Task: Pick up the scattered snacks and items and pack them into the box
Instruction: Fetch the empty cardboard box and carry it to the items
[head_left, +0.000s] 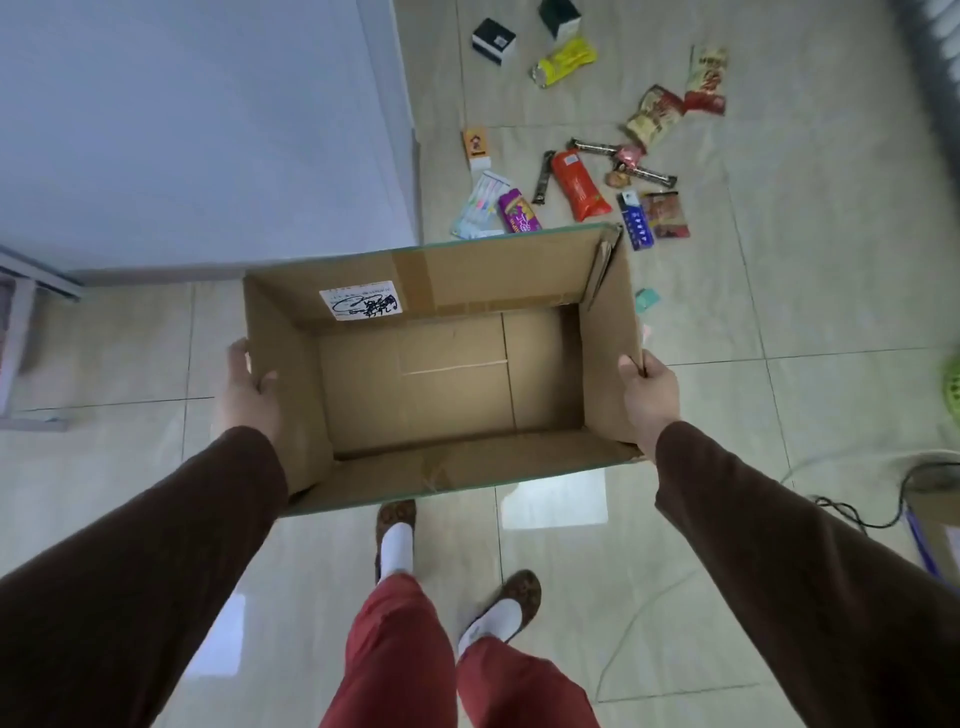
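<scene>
An open cardboard box (441, 384) is held above the tiled floor (779, 291) by both hands, its inside bare apart from a white label (361, 301) stuck on the far inner wall. The left hand (249, 389) is pressed against the left wall, with the thumb hooked over the rim and the remaining fingers hidden outside. The right hand (649, 395) is clamped on the right wall, the thumb laid on the inner face and the fingers wrapped around the outside. The scattered items are spread on the floor beyond the box's far edge: an orange snack packet (579, 184), a purple packet (518, 210) partly hidden by the rim, a pack of highlighter pens (480, 202), a yellow wrapper (563, 62), a small black-and-white carton (493, 40), a blue pack (636, 221) and two red-and-cream pouches (675, 104) farther off. Two slippered feet (397, 535) in white socks are seen below the box.
</scene>
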